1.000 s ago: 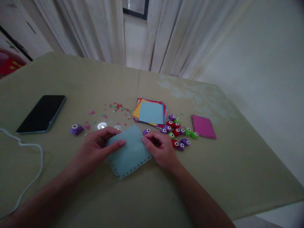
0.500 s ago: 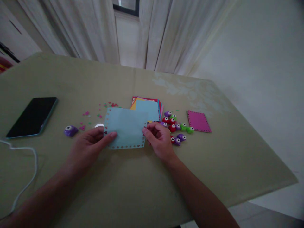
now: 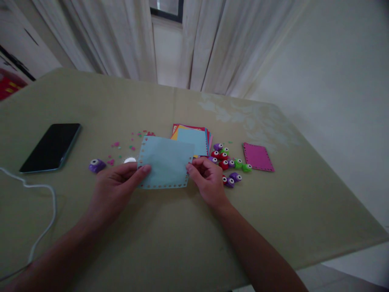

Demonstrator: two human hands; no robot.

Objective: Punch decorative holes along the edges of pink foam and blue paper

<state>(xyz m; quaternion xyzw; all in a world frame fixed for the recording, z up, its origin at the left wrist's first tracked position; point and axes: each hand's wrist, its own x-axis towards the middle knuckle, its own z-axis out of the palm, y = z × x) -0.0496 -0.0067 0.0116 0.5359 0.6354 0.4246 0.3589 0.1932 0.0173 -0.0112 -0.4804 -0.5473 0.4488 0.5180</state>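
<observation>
A light blue sheet of paper (image 3: 166, 162) is held up above the table, small holes punched along its left, bottom and right edges. My left hand (image 3: 117, 184) pinches its left edge, thumb on the near face. At the right edge, my right hand (image 3: 209, 180) grips the sheet between thumb and fingers. Behind it lies a stack of coloured paper (image 3: 194, 140), a light blue sheet on top. Several small red, green and purple one-eyed punches (image 3: 224, 164) cluster beyond my right hand. Left of my left hand sits a larger purple punch (image 3: 97, 165).
A black-screened tablet or phone (image 3: 51, 148) lies at the left, near a white cable (image 3: 51, 211). A magenta sheet with punched edges (image 3: 258, 157) is at the right. Paper confetti (image 3: 115, 144) and a shiny round white thing (image 3: 130, 160) lie near my left hand.
The blue sheet has turned from a slanted position to nearly level and been raised, with both hands holding its opposite edges. The view has shifted slightly.
</observation>
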